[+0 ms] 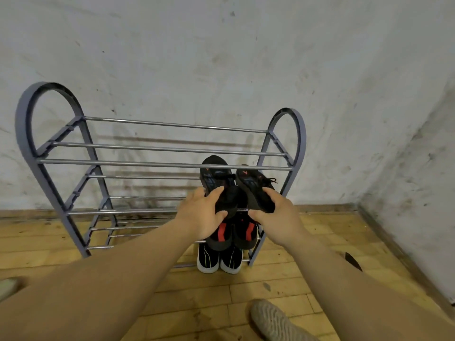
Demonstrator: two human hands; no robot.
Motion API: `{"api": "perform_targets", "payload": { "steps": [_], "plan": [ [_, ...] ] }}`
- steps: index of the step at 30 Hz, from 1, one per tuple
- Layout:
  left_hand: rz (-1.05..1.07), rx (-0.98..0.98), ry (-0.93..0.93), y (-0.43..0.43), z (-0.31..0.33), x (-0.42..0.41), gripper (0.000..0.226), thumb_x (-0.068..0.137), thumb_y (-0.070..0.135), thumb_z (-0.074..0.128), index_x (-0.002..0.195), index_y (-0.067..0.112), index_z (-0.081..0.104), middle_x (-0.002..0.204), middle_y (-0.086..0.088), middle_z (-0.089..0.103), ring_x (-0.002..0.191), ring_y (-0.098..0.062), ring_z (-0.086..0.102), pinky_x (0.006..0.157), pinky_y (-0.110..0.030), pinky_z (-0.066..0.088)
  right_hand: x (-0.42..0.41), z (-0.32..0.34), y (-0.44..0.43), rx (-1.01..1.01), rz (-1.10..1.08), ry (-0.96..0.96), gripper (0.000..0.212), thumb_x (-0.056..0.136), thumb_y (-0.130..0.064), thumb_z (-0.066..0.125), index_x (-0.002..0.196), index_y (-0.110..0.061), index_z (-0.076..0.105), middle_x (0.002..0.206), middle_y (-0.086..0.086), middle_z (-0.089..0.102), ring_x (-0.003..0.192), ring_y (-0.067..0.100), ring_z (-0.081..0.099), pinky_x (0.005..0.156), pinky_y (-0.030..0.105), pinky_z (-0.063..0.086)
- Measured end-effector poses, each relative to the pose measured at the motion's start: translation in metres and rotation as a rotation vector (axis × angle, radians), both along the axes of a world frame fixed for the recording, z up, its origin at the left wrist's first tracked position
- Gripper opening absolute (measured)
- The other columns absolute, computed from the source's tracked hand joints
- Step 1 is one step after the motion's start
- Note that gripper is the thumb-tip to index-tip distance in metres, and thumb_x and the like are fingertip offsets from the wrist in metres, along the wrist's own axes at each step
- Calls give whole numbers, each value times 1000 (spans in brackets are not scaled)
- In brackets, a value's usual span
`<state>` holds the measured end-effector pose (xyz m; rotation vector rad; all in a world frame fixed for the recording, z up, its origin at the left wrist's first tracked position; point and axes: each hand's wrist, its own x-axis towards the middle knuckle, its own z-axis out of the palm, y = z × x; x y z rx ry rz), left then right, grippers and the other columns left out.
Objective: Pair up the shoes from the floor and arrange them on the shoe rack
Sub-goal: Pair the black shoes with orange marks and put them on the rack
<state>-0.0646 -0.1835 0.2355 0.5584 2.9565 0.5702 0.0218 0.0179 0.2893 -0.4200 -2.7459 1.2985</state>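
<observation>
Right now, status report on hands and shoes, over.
Left hand grips one black sneaker, right hand the matching sneaker, at grey metal shoe rack. Two dark pairs racked below. Path looks clear.

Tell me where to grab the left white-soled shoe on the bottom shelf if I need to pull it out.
Take the white-soled shoe by its near end, coming from the front of the rack. That end pokes out past the front bar; the rest is tucked under the red-striped shoes, and its partner crowds its right side, so approach from front-left.
</observation>
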Motion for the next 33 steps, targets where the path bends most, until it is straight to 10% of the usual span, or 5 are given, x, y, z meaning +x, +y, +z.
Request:
{"api": "perform_targets", "payload": {
  "steps": [4, 18, 29, 33],
  "plan": [
    [-55, -63, -56, -11, -26, -12, 67, 99, 65, 36, 159, 48, 10, 135, -1, 57, 127, -29, 53, 104, -52, 43, -26, -27, 5, 63, -1, -39, 83, 82, -50, 77, 156, -35, 40, 146, 2, 49, 130, 24, 55, 110, 46, 49],
    [-13, 155, -30, 0, -36, -22, 61, 96, 60, 52, 153, 46, 36, 159, 5, 37, 129, -23, 54, 111, -54, 39, -76, -56, 7, 129, -17, -126, 77, 89, -54, 52, 160, -37, 28, 150, 3, 48, 141, 32, 42, 116, 54, 39],
    [-33, 93, -113, 11, -31, -18, 68, 106, 48, 41, 160, 46, 1, 173, 4, 7, 152, -30, 31, 120, -65, 20, -56, -46, 14, 148, 57, -31, 49, 102, -26, 60, 150, -25, 46, 119, -10, 56, 100, 6, 56, 72, 9, 41],
    [-18, 63, -116, 13, -30, -15, 76, 102, 55, 42, 160, 43, -6, 172, -3, 13, 152, -33, 30, 120, -63, 23, -35, -37, 17, 240, 111, -44, 66, 99, -33, 64, 159, -25, 36, 151, 1, 49, 135, 19, 49, 105, 29, 41]
  ]
}}
